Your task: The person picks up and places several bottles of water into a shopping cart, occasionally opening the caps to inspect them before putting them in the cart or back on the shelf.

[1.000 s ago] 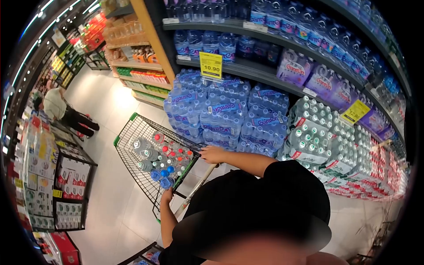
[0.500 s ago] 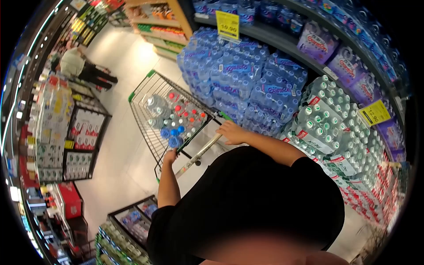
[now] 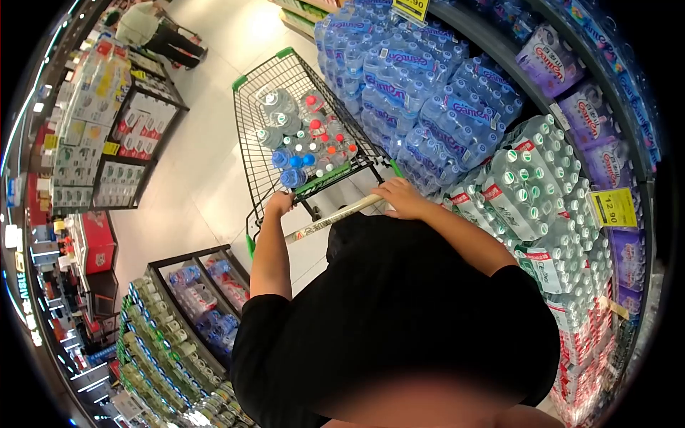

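Note:
A wire shopping cart [image 3: 246, 121] with green corners is in front of me, holding several bottles [image 3: 285, 121] with clear, red and blue caps. My right hand [image 3: 401, 198] is curled over the right end of the pale cart handle [image 3: 335, 217]. My left hand [image 3: 280, 203] is closed at the rear left of the basket, close to the blue-capped bottles; its fingertips are partly hidden.
Blue-wrapped water packs [image 3: 407, 78] are stacked to the cart's right, with green-capped bottle packs [image 3: 524, 189] nearer me. Shelves [image 3: 492, 53] run behind them. On the left are a boxed display [image 3: 107, 135], a bottle rack [image 3: 207, 292] and a person [image 3: 160, 32] farther off.
The cart and my hands have shifted slightly up and to the right in view. The bottle rack at lower left shows more, and the far person sits higher. Both hands stay on the cart.

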Tool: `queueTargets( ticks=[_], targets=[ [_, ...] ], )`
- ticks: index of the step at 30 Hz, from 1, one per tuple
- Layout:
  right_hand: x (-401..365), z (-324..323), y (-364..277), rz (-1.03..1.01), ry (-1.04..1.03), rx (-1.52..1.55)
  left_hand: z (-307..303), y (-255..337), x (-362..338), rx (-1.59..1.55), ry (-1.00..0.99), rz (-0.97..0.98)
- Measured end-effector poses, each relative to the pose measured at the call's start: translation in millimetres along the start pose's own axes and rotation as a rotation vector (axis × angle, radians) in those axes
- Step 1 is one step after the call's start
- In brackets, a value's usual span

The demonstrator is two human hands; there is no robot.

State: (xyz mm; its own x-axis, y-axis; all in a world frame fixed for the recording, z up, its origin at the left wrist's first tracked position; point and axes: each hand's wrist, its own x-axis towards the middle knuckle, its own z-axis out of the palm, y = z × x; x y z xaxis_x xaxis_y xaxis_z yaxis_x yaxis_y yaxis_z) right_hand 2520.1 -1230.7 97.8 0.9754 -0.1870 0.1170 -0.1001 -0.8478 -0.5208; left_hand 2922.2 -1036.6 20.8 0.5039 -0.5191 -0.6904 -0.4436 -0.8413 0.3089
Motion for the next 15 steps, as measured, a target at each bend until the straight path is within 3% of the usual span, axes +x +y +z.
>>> queueTargets(
  ticks=[9, 12, 15],
  targets=[
    [-53.5, 21.8, -61.9, 0.155, 0.129, -0.133, 38.1, -13.9, -29.2, -0.142, -0.242, 0.171],
    [-68.9, 30.1, -73.4, 0.149, 0.146, -0.140, 47.7, -20.9, -31.0, -0.054, -0.306, 0.173],
    [-82.7, 37.0, -86.4, 0.197, 0.165, -0.157, 64.9, -22.9, -39.6, -0.017, -0.189, 0.216]
  ],
)
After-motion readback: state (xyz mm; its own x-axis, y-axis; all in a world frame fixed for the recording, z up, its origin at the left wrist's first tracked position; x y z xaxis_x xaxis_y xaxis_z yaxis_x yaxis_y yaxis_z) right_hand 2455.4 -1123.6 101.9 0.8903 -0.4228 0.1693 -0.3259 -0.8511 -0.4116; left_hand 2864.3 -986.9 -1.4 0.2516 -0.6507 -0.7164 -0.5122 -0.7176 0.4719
